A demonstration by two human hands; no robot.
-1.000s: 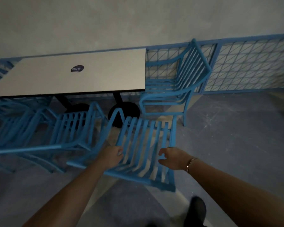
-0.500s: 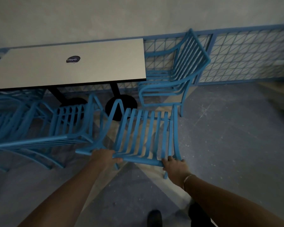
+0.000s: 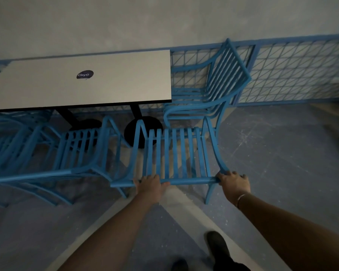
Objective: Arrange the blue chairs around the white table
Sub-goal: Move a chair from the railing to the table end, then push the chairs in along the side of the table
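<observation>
Slatted blue chair (image 3: 175, 153), perhaps metal — rail in grip of left hand (image 3: 150, 184), right hand (image 3: 234, 182)

1. The grey floor (image 3: 272, 153), scuffed and crossed by pale bands (image 3: 186, 200), carries everything here.
2. At 11 o'clock the white table (image 3: 115, 81) stands on black round bases (image 3: 145, 128). Only a dark oval sticker (image 3: 84, 74) reading "ClayG" lies on its top.
3. Three chairs stand on the floor. The nearest blue chair (image 3: 176, 153) is at 12 o'clock, and a second blue chair (image 3: 78, 153) is just beside it at 10 o'clock. A third blue chair (image 3: 213, 90) is at the table's end, at 1 o'clock.
4. A dark shoe (image 3: 216, 247) rests on the floor at 6 o'clock.
</observation>
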